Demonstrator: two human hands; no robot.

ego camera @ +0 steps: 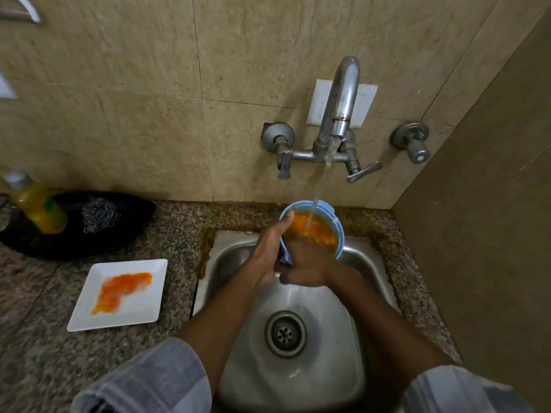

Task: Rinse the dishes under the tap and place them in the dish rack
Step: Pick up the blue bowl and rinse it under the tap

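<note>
**Blue bowl under the running tap, orange gunk all over the inside**

Closest to the camera: two rolled-up grey striped sleeves, bare forearms reaching out over a steel sink with a round drain in the middle.

Further up, both hands meeting at the bowl. Left hand wrapped round the near-left side of the light blue bowl, thumb hooked over the rim, fingers curled underneath. Right hand lying across the near rim with fingers reaching into the bowl; fingertips hidden in the orange mess, so can't tell exactly how they're bent, and can't say whether they grip anything.

Bowl itself: pale blue plastic-looking, round, held tilted above the back edge of the sink, inside smeared thick with orange residue. Water stream landing right into it.

Off to the left on the speckled granite counter: a square white plate with an orange smear across it, well apart from the sink. Behind that, a black tray holding a steel scrubber and a yellow dish soap bottle.

Farthest back, on the beige tiled wall: chrome mixer tap with curved spout, water running, lever handles either side, plus a separate valve to the right.
</note>
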